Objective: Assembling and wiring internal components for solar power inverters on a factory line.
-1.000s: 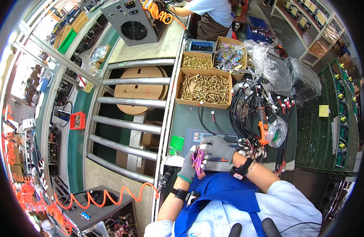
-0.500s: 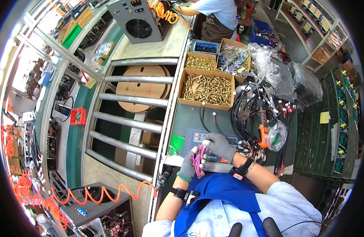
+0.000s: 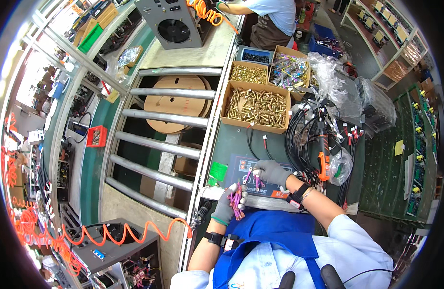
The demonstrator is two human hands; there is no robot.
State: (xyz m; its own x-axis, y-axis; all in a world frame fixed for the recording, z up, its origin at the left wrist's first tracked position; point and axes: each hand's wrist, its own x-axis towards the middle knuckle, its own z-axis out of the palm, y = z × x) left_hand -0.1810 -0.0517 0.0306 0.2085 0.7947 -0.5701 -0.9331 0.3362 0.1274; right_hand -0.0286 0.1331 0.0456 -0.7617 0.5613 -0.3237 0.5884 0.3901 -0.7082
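My left hand (image 3: 225,207), in a grey glove, is closed around a bundle of short purple wires (image 3: 239,202) whose ends look like metal lugs. To its right, my right hand (image 3: 272,173), also gloved, pinches a few purple wires (image 3: 258,183) apart from the bundle. Both hands are over the near edge of the green bench. Beneath my right hand lies a blue-grey printed panel (image 3: 242,166) with an orange patch at its right. A green card (image 3: 218,171) lies just beyond my left hand.
Cartons of brass-coloured bolts (image 3: 255,108) stand at the back, near a blue tray (image 3: 255,56) of black parts. Black cables (image 3: 295,137) and an orange-black power tool (image 3: 323,161) lie right. Left runs a roller conveyor (image 3: 157,150). A co-worker (image 3: 272,24) stands beyond a grey fan housing (image 3: 173,29).
My hands have moved apart. Some purple wires are now separate in my right hand, while the rest stay in my left. The view has shifted slightly.
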